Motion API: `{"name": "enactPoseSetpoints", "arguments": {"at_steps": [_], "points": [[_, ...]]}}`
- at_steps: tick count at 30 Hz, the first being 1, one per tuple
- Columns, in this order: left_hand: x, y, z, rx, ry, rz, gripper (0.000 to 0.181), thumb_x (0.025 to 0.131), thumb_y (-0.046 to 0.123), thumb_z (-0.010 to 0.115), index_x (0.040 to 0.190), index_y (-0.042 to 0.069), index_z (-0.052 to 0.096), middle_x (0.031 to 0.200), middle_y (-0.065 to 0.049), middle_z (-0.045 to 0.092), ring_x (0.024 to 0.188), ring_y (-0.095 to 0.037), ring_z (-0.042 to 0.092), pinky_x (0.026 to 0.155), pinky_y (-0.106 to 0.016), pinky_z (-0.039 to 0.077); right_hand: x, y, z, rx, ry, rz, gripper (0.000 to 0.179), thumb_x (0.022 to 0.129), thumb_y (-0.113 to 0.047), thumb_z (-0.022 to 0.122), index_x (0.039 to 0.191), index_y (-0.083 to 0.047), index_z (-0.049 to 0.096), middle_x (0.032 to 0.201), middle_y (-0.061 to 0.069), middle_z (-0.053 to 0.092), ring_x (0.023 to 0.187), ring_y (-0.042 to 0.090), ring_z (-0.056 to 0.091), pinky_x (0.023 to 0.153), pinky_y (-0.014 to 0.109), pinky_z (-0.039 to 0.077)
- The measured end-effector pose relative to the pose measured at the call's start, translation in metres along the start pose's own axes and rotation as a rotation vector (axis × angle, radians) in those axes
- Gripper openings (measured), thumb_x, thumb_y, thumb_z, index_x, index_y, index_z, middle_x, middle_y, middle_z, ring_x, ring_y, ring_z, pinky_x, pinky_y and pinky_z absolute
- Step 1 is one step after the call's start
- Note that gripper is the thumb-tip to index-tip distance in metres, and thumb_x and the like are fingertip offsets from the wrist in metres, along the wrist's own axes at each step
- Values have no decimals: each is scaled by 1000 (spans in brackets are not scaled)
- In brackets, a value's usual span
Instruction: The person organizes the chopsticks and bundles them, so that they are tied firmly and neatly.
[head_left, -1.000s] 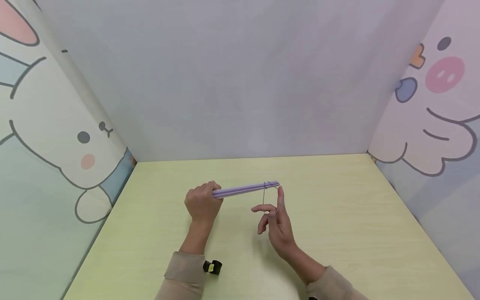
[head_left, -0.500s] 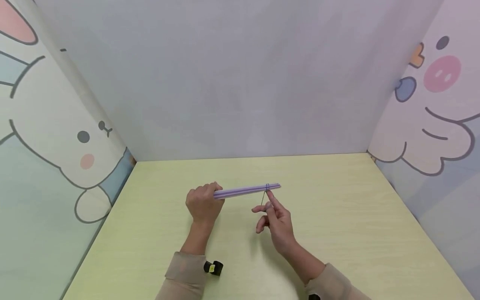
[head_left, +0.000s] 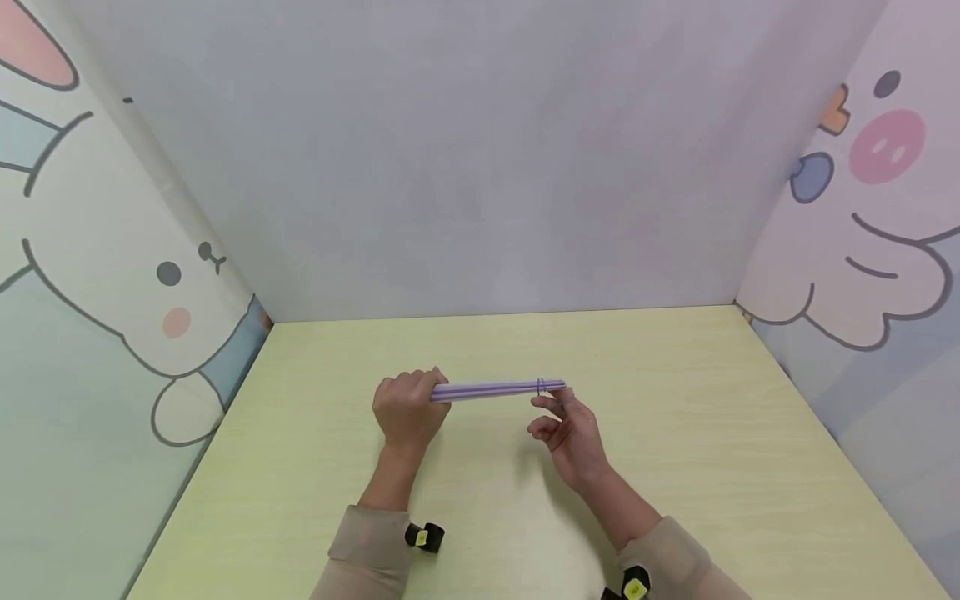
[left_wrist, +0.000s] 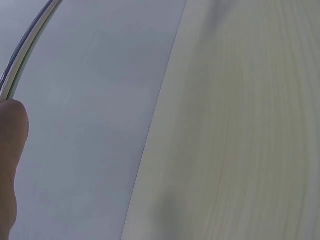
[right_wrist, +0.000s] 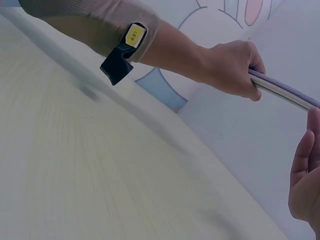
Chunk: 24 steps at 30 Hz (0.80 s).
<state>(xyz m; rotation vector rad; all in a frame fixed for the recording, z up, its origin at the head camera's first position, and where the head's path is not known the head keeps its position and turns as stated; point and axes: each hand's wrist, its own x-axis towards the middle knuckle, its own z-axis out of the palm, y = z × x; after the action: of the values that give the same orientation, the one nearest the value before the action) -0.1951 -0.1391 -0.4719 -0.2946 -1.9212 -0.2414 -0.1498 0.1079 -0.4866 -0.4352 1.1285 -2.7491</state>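
the grey wall [head_left: 480,167] stands behind everything, and the pale table [head_left: 300,500] spreads below my arms. my two rolled sleeves, left [head_left: 371,533] and right [head_left: 663,550], come in from the near edge, with a black strap [head_left: 431,537] beside the left cuff.

my left hand [head_left: 408,408] is wrapped firmly round one end of a bundle of purple and white sticks [head_left: 487,390]. my right hand [head_left: 576,437] is at the other end, just below the tips as the head view has it, its fingers bent in close to them; whether they pinch anything i can't tell, as the gap is too small to read.

the sticks are in front of me, lifted off the table, their long axis running left to right and almost level. i judge that this line matters most: one end fixed in my left grip, the tips pointing to the right, the middle bare between my hands.

smallest is the thin band [head_left: 540,387], looped around the sticks a little short of those tips. so it lies well apart from my left hand and just beside my right, which is plainly the nearer one.
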Motion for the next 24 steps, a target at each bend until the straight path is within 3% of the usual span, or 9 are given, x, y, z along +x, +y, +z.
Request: {"name": "enactPoseSetpoints", "arguments": {"at_steps": [3,9,13,18,24], "points": [[-1,0,1,-8,-2,23,19,77,9,65,58,8,61,51,-3,59,39,-18,46,41,-32,33,1,-3,-2,-21,26,8,37,110,-34,38,106,-19,72,103,-2,75,76,12,74,69,23,57],[1,-2,0,-20,-9,64,22,79,11,64,58,8,61,53,-3,62,40,-18,52,40,-31,35,4,-10,-10,-51,-53,15,45,111,-27,32,107,-15,75,104,-3,75,74,10,71,66,21,53],[1,-5,-1,-31,-14,92,25,80,13,65,56,9,59,53,-3,62,41,-17,52,40,-31,37,7,-15,-18,-138,-123,12,49,112,-20,31,101,-13,78,91,-4,75,63,7,61,58,20,44],[1,-6,-3,-57,-32,101,24,81,15,64,57,10,61,54,-2,62,41,-17,53,41,-32,39,11,-21,-25,-264,-185,-29,45,108,-8,35,95,-10,78,79,-3,73,59,6,58,56,18,45],[0,-5,-4,-85,-75,126,23,80,13,65,57,11,61,52,1,59,41,-15,50,42,-31,40,12,-29,-27,-436,-94,12,31,103,-5,50,88,-15,75,72,-3,67,56,6,56,55,19,47]]}}
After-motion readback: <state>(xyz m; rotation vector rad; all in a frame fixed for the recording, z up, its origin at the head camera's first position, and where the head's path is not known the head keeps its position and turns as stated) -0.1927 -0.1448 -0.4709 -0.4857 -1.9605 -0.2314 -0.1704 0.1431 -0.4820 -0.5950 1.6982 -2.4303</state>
